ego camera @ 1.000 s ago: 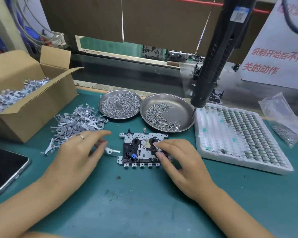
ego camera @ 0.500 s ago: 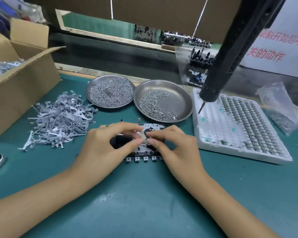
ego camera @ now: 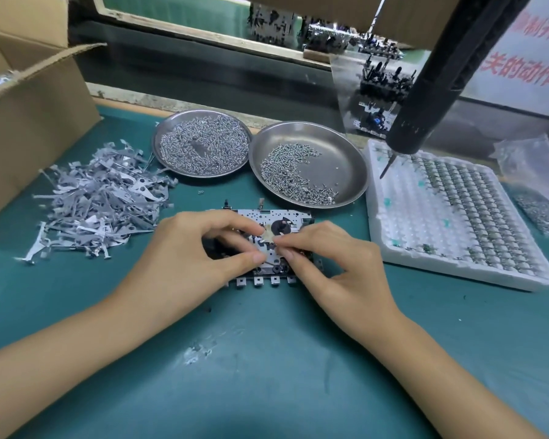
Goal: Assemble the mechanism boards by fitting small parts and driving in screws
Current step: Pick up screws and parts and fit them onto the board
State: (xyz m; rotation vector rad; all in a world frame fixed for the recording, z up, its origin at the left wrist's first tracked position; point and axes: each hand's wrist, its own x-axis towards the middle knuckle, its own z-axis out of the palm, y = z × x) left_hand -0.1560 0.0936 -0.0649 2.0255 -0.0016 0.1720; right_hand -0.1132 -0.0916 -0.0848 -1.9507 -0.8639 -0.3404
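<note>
On my counter (ego camera: 267,375): one board (ego camera: 273,217), my left hand (ego camera: 197,258) and right hand (ego camera: 333,267) both pinching a small part (ego camera: 268,237) on it; two screw dishes (ego camera: 346,153).

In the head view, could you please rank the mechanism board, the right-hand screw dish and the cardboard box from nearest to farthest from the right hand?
From the right hand:
1. Mechanism board, under its fingertips.
2. Right-hand screw dish, just behind the board.
3. Cardboard box, far off at the left edge.
</note>
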